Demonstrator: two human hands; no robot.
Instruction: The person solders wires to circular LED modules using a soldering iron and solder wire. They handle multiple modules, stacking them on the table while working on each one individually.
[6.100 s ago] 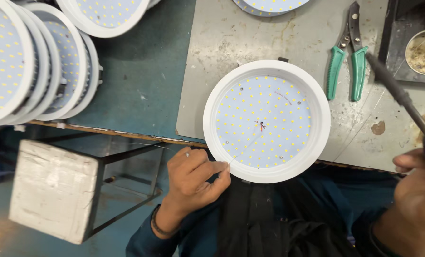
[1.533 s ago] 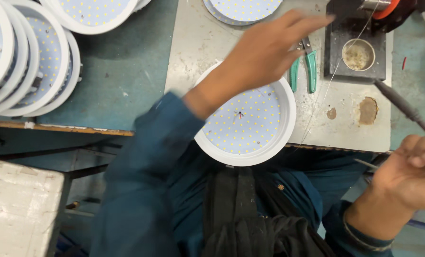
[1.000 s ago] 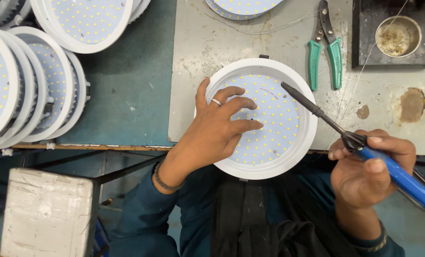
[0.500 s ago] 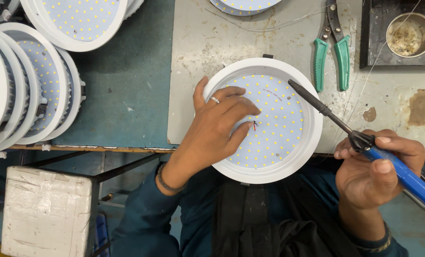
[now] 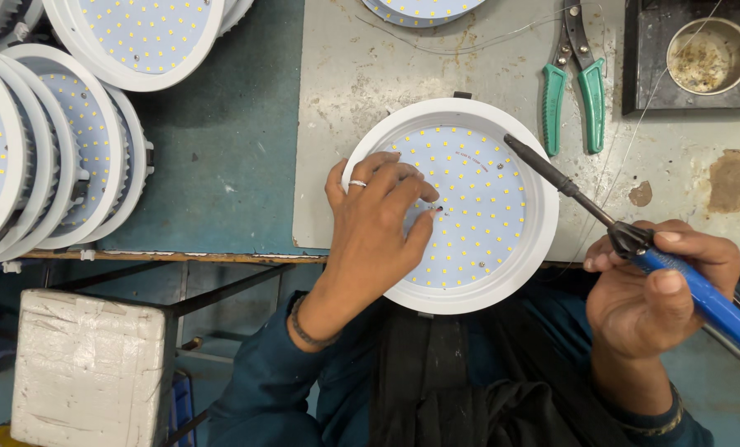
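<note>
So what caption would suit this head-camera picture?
Left hand rests on a round LED panel light while right hand holds a blue-handled soldering iron over it.

Desk (image 5: 221,165): teal top, worn, filling the upper left and centre of the frame.
Metal sheet (image 5: 693,215): grey, stained, laid over the desk at upper right.
Frame (image 5: 221,285): dark bars under the desk edge.
Block (image 5: 88,368): white, wrapped, lower left.
</note>
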